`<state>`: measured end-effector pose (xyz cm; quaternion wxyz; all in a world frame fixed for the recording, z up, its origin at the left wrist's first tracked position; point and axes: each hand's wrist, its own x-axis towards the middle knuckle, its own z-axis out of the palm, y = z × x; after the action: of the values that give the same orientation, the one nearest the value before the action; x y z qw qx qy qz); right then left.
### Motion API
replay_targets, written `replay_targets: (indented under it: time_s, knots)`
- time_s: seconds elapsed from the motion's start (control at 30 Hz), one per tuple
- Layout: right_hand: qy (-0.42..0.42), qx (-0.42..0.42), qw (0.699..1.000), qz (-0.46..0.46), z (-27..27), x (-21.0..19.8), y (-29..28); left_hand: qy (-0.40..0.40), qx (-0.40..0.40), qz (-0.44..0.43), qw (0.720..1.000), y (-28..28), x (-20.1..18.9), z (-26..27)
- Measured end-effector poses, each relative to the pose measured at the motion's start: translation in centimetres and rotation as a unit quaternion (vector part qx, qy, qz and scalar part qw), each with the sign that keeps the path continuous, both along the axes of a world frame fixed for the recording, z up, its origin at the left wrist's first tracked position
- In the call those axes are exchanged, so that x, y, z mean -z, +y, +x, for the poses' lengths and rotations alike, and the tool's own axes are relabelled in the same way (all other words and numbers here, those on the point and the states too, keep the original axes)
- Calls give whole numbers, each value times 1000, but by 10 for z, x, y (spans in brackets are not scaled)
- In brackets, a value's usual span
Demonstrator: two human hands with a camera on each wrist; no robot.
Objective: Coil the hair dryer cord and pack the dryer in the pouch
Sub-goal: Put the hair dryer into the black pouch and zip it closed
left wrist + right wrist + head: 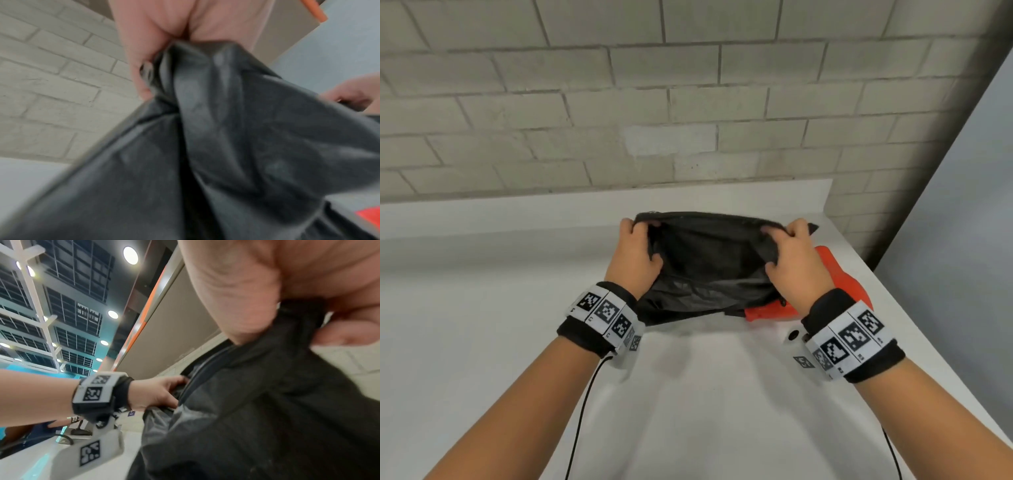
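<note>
White counter (pixel 482 308), both hands grip black pouch (pixel 709 270), orange dryer (pixel 849 291) beside

My pouch (pixel 709 263) and right hand (pixel 796 267) hide most of the red dryer (pixel 852 291). My left wrist picture is blurry.

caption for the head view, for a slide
Both hands, left hand and right hand, grip the black pouch open above the orange hair dryer.

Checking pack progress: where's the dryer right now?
Head view: the orange hair dryer lies on the white table, right of centre, partly hidden under the black pouch and the right hand. Not in the pouch yet.
</note>
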<state>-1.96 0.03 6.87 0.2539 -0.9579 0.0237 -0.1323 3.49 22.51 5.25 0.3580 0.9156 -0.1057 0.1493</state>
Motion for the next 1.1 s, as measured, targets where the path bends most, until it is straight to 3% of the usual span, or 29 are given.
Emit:
replay_targets:
  time_s: [0.07,0.13,0.27,0.33,0.47,0.6,0.67,0.77,0.9,1.03,1.1]
  knots:
    - [-36,49,996,58,5,-4,-2,-18,58,11,998,-1,-1,-7]
    - [-66,71,982,162,13,-6,-6,-11,68,55,996,-2,5,-8]
    - [-70,-12,920,385,17,-4,-6,68,-32,96,992,-2,16,-2]
    - [-59,-44,903,424,13,-3,-2,94,-68,121,986,0,19,-1]
    - [-40,-81,922,376,11,2,-9,166,-105,239,951,5,30,-3]
    - [58,-62,991,102,23,20,-23,216,-63,269,937,8,43,-6]
    - [99,-15,995,14,27,32,-24,208,-32,288,934,4,48,-8]
    - [82,33,996,-31,30,36,-21,208,35,255,944,-4,53,-6]
    - [85,34,996,3,32,35,-27,222,55,184,956,-7,48,-2]
    - [51,37,974,219,26,32,-32,205,-33,38,977,-5,37,2]
    - [9,83,961,262,19,34,-32,201,-80,-20,976,-1,34,7]
